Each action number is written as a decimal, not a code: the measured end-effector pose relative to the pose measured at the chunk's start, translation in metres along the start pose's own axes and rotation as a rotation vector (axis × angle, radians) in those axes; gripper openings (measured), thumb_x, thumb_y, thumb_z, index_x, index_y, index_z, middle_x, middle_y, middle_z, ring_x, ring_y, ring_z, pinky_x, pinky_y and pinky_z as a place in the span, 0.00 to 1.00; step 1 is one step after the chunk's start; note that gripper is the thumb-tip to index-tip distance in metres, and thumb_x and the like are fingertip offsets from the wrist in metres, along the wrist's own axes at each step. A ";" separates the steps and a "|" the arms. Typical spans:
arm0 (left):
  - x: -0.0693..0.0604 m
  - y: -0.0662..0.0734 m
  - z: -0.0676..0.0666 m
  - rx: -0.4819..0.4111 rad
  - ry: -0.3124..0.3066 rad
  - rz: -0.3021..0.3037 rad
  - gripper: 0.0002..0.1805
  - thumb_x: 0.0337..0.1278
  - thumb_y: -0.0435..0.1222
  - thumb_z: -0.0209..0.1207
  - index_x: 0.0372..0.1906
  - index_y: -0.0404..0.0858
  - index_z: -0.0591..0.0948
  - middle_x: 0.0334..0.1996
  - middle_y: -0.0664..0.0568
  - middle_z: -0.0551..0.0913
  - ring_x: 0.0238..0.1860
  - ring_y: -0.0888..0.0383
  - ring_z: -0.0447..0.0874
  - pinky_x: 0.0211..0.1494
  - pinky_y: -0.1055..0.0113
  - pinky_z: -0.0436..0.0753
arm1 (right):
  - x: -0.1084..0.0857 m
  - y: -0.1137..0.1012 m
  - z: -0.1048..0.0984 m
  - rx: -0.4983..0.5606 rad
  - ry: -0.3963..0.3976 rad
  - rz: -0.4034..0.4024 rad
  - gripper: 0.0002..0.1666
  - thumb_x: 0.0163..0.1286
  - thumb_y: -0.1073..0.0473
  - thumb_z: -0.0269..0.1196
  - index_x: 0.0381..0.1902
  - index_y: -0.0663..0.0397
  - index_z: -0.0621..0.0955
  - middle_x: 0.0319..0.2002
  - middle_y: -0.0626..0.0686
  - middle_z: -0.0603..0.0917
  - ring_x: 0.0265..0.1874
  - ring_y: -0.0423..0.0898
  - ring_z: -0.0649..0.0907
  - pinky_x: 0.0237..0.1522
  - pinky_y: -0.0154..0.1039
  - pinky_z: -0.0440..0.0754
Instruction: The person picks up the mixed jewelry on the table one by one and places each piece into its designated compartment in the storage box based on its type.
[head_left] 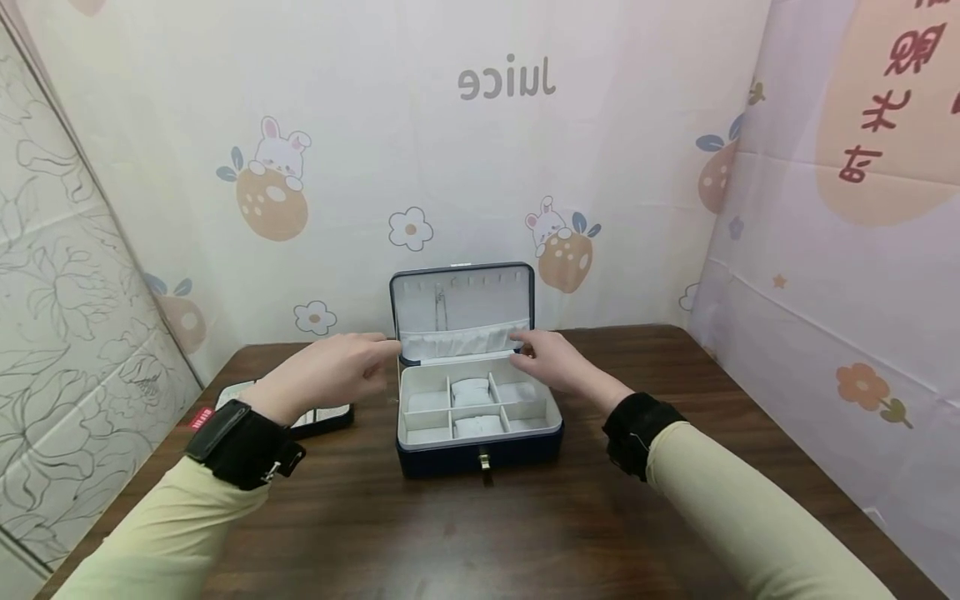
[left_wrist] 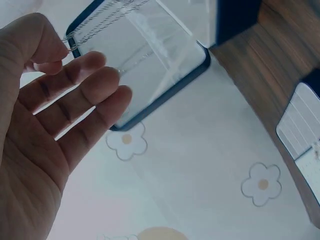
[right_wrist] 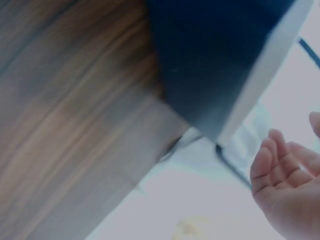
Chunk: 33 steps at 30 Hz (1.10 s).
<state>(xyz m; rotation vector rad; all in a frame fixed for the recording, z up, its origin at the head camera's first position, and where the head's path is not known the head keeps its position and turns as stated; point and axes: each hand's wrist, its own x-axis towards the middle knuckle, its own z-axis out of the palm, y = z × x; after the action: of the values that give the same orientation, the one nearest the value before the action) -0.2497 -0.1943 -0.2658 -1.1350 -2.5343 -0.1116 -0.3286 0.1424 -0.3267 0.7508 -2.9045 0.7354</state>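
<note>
Head view: a dark blue jewelry box stands with its lid up on the wooden surface. The left hand is by the lid's left, the right hand by its right.

Left wrist view: the left grip pinches a silver chain near the lid.

Right wrist view: the right grip is loose and a bit wide.

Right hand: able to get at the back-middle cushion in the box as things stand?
Probably yes. The right hand looks empty and close to the open lid of the box, and nothing visible covers the cushion from above.
</note>
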 end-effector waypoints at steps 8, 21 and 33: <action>0.021 0.011 0.004 0.014 0.053 0.049 0.16 0.55 0.27 0.58 0.26 0.47 0.65 0.23 0.60 0.62 0.20 0.63 0.58 0.24 0.69 0.57 | 0.003 -0.042 0.002 0.126 -0.088 -0.176 0.25 0.78 0.54 0.58 0.70 0.52 0.76 0.48 0.51 0.86 0.45 0.44 0.83 0.46 0.42 0.82; 0.042 0.025 0.009 -0.003 0.107 0.121 0.10 0.63 0.30 0.60 0.31 0.47 0.73 0.27 0.58 0.70 0.23 0.62 0.67 0.26 0.69 0.68 | 0.002 -0.079 0.001 0.387 -0.191 -0.201 0.14 0.77 0.51 0.60 0.55 0.42 0.86 0.42 0.48 0.87 0.41 0.47 0.83 0.43 0.44 0.82; 0.047 0.031 0.011 -0.035 0.067 0.121 0.07 0.66 0.31 0.60 0.40 0.48 0.82 0.28 0.57 0.71 0.23 0.62 0.65 0.27 0.69 0.69 | 0.001 -0.083 0.001 0.458 -0.185 -0.155 0.09 0.76 0.52 0.62 0.47 0.46 0.86 0.37 0.50 0.86 0.38 0.47 0.83 0.42 0.42 0.82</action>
<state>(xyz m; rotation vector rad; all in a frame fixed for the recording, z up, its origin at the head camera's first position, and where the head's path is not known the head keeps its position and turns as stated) -0.2589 -0.1376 -0.2611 -1.2728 -2.4082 -0.1601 -0.2905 0.0777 -0.2915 1.1229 -2.8111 1.4034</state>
